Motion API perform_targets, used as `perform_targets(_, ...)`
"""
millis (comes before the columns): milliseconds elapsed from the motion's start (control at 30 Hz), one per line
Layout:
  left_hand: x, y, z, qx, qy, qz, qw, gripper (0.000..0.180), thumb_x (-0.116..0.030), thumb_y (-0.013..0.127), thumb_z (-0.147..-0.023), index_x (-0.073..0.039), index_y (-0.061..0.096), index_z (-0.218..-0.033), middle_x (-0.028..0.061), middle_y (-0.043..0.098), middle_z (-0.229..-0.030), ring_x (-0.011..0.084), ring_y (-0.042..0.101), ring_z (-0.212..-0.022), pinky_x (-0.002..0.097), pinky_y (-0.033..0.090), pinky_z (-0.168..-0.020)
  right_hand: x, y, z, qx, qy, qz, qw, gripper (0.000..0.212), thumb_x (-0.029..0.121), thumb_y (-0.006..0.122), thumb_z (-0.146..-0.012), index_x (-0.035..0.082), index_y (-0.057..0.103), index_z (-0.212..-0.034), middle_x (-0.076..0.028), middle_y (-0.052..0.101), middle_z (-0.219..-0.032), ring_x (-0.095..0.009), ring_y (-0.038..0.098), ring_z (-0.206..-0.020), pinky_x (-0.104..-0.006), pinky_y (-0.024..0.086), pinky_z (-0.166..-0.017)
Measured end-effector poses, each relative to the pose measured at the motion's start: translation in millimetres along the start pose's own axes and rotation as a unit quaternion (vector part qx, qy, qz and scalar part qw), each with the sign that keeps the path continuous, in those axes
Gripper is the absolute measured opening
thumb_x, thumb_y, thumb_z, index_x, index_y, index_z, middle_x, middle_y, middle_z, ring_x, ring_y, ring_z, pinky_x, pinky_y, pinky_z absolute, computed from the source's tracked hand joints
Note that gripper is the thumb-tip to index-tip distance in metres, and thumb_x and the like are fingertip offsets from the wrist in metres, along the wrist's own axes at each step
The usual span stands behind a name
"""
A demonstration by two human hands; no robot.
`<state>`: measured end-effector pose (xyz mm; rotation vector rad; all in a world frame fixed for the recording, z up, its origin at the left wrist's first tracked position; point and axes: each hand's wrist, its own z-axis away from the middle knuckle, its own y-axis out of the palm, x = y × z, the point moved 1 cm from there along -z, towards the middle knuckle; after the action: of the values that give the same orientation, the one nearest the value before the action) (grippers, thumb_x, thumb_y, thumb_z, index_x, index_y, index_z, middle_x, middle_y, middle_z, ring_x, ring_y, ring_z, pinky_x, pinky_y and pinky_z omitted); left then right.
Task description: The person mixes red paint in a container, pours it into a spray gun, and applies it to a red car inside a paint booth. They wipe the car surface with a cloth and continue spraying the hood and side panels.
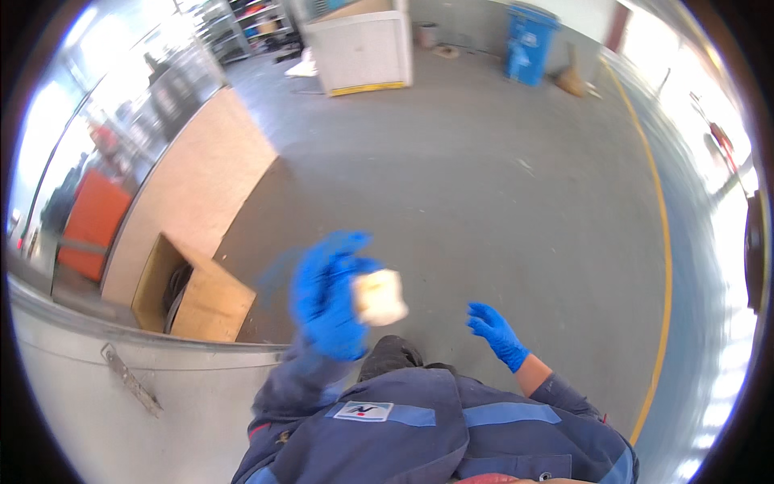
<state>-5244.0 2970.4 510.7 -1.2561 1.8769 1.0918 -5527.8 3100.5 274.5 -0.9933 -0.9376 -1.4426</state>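
Observation:
My left hand [325, 302], in a blue glove, is raised in front of my body. Its fingers curl around a cream-white wad [380, 297] that looks like a crumpled rag or paper; blur hides the exact kind. Low on the right, my right hand [497, 334] wears a matching blue glove. It hangs over the grey floor, its fingers loosely stretched and nothing in them.
Left of me runs a pale metal surface [193, 403] with a latch-like bar [131, 379]. Beyond it are an opened wooden box [211, 301] and a leaning board [193, 173]. A white cabinet [360, 52] and blue bin [530, 44] stand far off; a yellow line [663, 242] marks the right.

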Motion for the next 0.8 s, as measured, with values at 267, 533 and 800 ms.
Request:
perform_targets(267,226,-5,-170,0.142,0.096,-0.537,0.826,0.048,-0.022,0.053,-0.095,-0.008,0.047,-0.141,0.015,0.039,-0.15,0.0415,0.018,-0.145,0.051,0.015,-0.117,214,131,-292,0.2,0.005,-0.351,0.915,0.066,0.049,0.038,-0.102,0.006,0.024,-0.151,-0.012,0.039,-0.148,-0.024,0.041,-0.135,-0.0353,0.032,-0.112)
perform_targets(533,333,-17,-399,0.177,0.042,-0.268,0.946,0.054,-0.013,0.06,-0.092,-0.003,0.041,-0.142,0.0205,0.047,-0.142,0.0388,0.046,-0.131,0.0455,0.036,-0.108,323,87,-563,0.259,-0.066,-0.325,0.907,0.067,0.051,0.033,-0.102,0.011,0.018,-0.153,-0.015,0.027,-0.154,-0.032,0.029,-0.142,-0.0445,0.03,-0.114)
perform_targets(800,507,-64,-669,0.095,-0.134,-0.038,0.986,0.049,-0.012,0.056,-0.094,-0.001,0.041,-0.14,0.0086,0.06,-0.105,0.0186,0.057,-0.086,0.0322,0.049,-0.077,410,66,-840,0.119,-0.319,-0.049,0.939,0.08,0.04,0.058,-0.093,0.008,0.016,-0.154,-0.014,0.016,-0.159,-0.035,0.023,-0.144,-0.0474,0.023,-0.117)
